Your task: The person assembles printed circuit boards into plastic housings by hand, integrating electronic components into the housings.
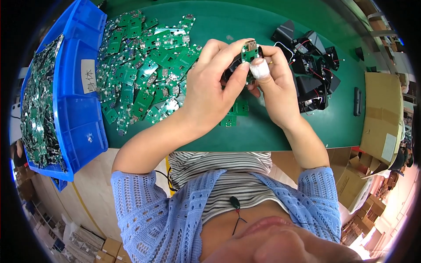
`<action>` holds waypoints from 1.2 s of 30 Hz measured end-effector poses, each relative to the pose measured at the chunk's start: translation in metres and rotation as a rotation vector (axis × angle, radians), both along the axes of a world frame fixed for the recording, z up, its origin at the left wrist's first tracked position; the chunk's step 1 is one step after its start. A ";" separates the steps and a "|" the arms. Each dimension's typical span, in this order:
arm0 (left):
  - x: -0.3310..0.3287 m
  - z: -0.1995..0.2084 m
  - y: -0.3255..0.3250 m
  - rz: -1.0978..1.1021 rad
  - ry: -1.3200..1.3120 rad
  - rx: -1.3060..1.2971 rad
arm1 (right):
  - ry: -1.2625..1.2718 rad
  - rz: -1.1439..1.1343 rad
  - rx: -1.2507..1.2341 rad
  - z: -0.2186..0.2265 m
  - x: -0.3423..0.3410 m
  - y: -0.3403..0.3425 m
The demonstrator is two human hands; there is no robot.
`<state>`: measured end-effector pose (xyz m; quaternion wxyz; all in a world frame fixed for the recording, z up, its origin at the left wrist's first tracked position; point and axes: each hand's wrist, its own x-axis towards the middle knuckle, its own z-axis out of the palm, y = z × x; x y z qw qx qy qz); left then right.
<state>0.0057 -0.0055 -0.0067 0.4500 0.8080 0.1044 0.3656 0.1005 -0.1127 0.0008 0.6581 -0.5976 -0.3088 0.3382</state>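
A small green circuit board (pixel 248 55) with a metal connector at its top is held between my two hands, over the middle of the table. It sits against a black plastic housing (pixel 235 65), mostly hidden by the fingers. My left hand (pixel 212 83) grips the housing and board from the left, thumb in front and fingers behind. From the other side my right hand (pixel 278 87) closes on the same pieces; its thumb, wrapped in white tape (pixel 259 69), presses on the board's face. Whether the board is seated in the housing cannot be made out.
A heap of green circuit boards (pixel 153 65) covers the left of the green table (pixel 175 141). Beyond it stands a blue bin (pixel 79 114) of boards. Black housings (pixel 309 83) with red wires lie at right, near a black strip (pixel 357 101) and cardboard box (pixel 380 111).
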 end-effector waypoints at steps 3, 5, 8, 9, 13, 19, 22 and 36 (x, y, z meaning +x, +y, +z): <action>0.001 -0.004 -0.002 0.011 -0.014 -0.003 | 0.089 -0.009 0.014 -0.001 0.000 0.001; 0.001 -0.002 -0.003 0.008 0.008 -0.002 | 0.129 -0.025 0.028 -0.004 0.004 0.002; 0.000 -0.003 -0.002 -0.010 0.031 -0.019 | 0.142 0.029 0.065 -0.009 0.008 0.002; 0.002 -0.005 0.000 -0.015 0.018 -0.027 | 0.103 0.032 0.046 -0.008 0.009 0.004; 0.005 -0.011 0.006 -0.053 0.000 -0.173 | 0.032 0.020 0.025 -0.006 0.014 0.004; 0.002 -0.007 0.007 -0.170 0.060 -0.159 | 0.080 0.028 0.047 -0.002 0.015 -0.001; -0.001 0.004 0.019 -0.202 0.161 -0.107 | 0.075 -0.050 0.080 0.006 0.023 -0.006; -0.004 0.011 0.023 -0.366 0.202 -1.038 | -1.410 -0.082 0.203 0.019 0.010 -0.008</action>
